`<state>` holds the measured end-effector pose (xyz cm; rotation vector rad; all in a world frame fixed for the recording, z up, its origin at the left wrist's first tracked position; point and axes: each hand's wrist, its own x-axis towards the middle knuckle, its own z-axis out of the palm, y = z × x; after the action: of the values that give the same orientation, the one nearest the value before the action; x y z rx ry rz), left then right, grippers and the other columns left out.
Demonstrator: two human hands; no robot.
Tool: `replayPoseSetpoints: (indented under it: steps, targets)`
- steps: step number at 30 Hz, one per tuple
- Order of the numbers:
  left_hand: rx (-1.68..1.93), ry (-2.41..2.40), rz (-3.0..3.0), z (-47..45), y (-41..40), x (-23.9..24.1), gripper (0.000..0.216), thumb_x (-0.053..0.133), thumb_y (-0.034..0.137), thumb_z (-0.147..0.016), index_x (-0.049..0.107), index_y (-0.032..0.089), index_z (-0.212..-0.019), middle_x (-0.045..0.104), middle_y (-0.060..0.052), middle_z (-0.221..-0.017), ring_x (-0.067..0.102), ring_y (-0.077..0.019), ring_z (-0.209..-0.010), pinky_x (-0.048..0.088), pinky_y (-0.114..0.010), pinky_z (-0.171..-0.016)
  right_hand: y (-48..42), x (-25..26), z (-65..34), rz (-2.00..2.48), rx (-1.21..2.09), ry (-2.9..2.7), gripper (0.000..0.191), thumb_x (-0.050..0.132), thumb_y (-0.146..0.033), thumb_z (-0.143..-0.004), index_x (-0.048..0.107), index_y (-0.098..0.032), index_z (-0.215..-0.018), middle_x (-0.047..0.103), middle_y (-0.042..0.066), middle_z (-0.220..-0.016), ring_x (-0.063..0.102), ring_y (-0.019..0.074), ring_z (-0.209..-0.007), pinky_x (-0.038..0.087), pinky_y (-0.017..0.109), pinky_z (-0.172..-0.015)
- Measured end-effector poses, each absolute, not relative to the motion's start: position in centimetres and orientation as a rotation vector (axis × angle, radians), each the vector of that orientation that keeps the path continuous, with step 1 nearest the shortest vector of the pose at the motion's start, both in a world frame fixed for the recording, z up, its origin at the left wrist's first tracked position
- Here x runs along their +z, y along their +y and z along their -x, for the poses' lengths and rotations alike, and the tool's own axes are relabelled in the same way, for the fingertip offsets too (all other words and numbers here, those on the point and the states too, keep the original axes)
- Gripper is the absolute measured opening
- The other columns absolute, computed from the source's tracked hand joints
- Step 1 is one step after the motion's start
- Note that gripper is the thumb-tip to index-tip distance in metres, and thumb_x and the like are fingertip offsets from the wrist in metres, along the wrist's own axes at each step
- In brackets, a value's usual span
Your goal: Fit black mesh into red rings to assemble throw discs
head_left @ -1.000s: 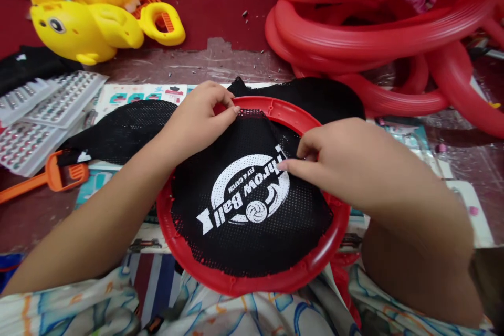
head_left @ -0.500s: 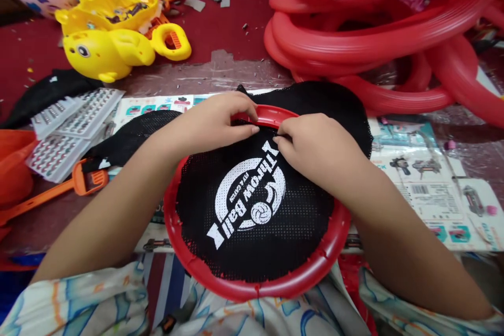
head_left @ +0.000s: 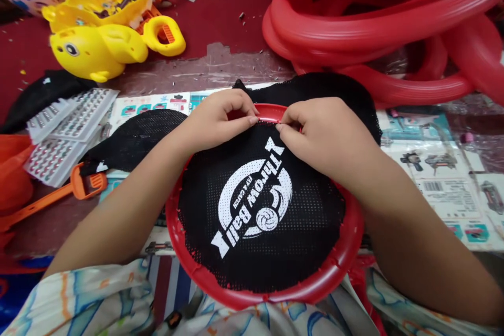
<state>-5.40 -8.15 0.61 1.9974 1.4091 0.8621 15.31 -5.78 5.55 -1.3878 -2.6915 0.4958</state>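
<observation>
A red plastic ring [head_left: 346, 268] stands tilted against my lap and the table edge. Black mesh [head_left: 205, 189] fills it, printed in white with "Throw Ball" and a ball. At the ring's far side, my left hand [head_left: 226, 121] pinches the mesh edge beside the rim, thumb and fingertips nearly together. Just to its right, my right hand [head_left: 317, 131] grips the same edge between thumb and bent forefinger. Small teeth show along the ring's inner side where the mesh meets it. Part of the far rim is hidden behind my fingers.
More black mesh [head_left: 338, 89] lies behind the ring, with another piece [head_left: 145, 128] to the left. Red rings [head_left: 354, 31] are piled at the back right. Left are yellow toy shells [head_left: 98, 50], clear trays of small parts [head_left: 74, 121] and an orange strap [head_left: 43, 202]. Printed cards [head_left: 441, 194] cover the table.
The mesh edge now lies flatter along the far rim, where a dark fold showed before. My right fingertips have moved slightly up to the rim. The view has shifted a little.
</observation>
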Motion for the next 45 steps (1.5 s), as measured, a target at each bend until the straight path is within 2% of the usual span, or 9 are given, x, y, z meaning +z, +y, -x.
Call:
replayPoseSetpoints:
  steps: [5,11,14,18,31,37,41,45]
  targets:
    - [0.883,1.508,-2.039,5.3,-7.9,0.1,0.014,0.056,0.028,-0.085,0.059,0.017,-0.075,0.064,-0.005,-0.082,0.057,-0.0163,-0.077,0.045,-0.032,-0.075,-5.4,5.1,-15.2,1.419,0.505,-2.644,0.023,0.052,-0.019,-0.087,0.073,-0.017,-0.081,0.070,0.007,-0.074,0.059,0.0185,-0.066,0.033,0.031,-0.061]
    - [0.849,1.618,-2.084,5.1,-7.8,-0.2,0.016,0.056,0.029,-0.086,0.054,0.019,-0.073,0.061,-0.004,-0.078,0.054,-0.0167,-0.075,0.043,-0.033,-0.074,-5.3,4.8,-14.8,1.498,0.459,-2.630,0.023,0.052,-0.022,-0.089,0.075,-0.015,-0.088,0.072,0.010,-0.079,0.060,0.0220,-0.069,0.035,0.033,-0.061]
    - [0.833,1.653,-2.112,4.9,-7.7,-0.3,0.015,0.055,0.028,-0.086,0.053,0.019,-0.074,0.060,-0.004,-0.079,0.054,-0.0171,-0.077,0.043,-0.033,-0.074,-5.3,4.7,-14.8,1.529,0.414,-2.607,0.024,0.053,-0.023,-0.089,0.075,-0.015,-0.089,0.073,0.012,-0.082,0.062,0.0254,-0.074,0.036,0.034,-0.062]
    - [0.846,1.666,-2.130,4.8,-7.7,-0.5,0.015,0.055,0.026,-0.086,0.051,0.020,-0.073,0.059,-0.005,-0.080,0.054,-0.0180,-0.078,0.042,-0.033,-0.074,-5.3,4.6,-14.8,1.535,0.402,-2.583,0.023,0.053,-0.024,-0.089,0.074,-0.016,-0.087,0.073,0.011,-0.081,0.063,0.0249,-0.075,0.037,0.034,-0.063]
    - [0.788,1.678,-2.082,4.9,-7.5,-0.3,0.012,0.058,0.023,-0.084,0.058,0.018,-0.073,0.059,-0.004,-0.080,0.054,-0.0179,-0.078,0.042,-0.034,-0.076,-4.5,4.1,-14.6,1.541,0.405,-2.573,0.023,0.051,-0.023,-0.089,0.073,-0.016,-0.086,0.072,0.012,-0.082,0.063,0.0255,-0.076,0.038,0.035,-0.064]
    - [0.871,1.658,-2.109,4.9,-7.6,-0.7,0.010,0.061,0.019,-0.083,0.060,0.016,-0.073,0.059,-0.004,-0.079,0.053,-0.0162,-0.076,0.042,-0.032,-0.074,-4.5,4.0,-14.3,1.566,0.371,-2.546,0.025,0.051,-0.022,-0.090,0.074,-0.015,-0.089,0.073,0.012,-0.084,0.064,0.0260,-0.078,0.039,0.035,-0.065]
    - [0.912,1.662,-2.163,5.0,-7.5,-1.1,0.010,0.062,0.019,-0.083,0.062,0.015,-0.074,0.060,-0.003,-0.078,0.055,-0.0157,-0.075,0.042,-0.031,-0.072,-4.2,3.7,-14.3,1.598,0.410,-2.540,0.021,0.055,-0.021,-0.087,0.075,-0.015,-0.087,0.072,0.011,-0.083,0.063,0.0244,-0.075,0.038,0.034,-0.064]
    - [0.933,1.646,-2.209,5.1,-7.4,-1.4,0.009,0.061,0.017,-0.084,0.063,0.014,-0.075,0.062,-0.005,-0.084,0.058,-0.0172,-0.082,0.046,-0.032,-0.076,-3.9,3.6,-14.2,1.579,0.462,-2.526,0.019,0.056,-0.018,-0.084,0.075,-0.016,-0.085,0.071,0.010,-0.080,0.062,0.0230,-0.073,0.038,0.033,-0.063]
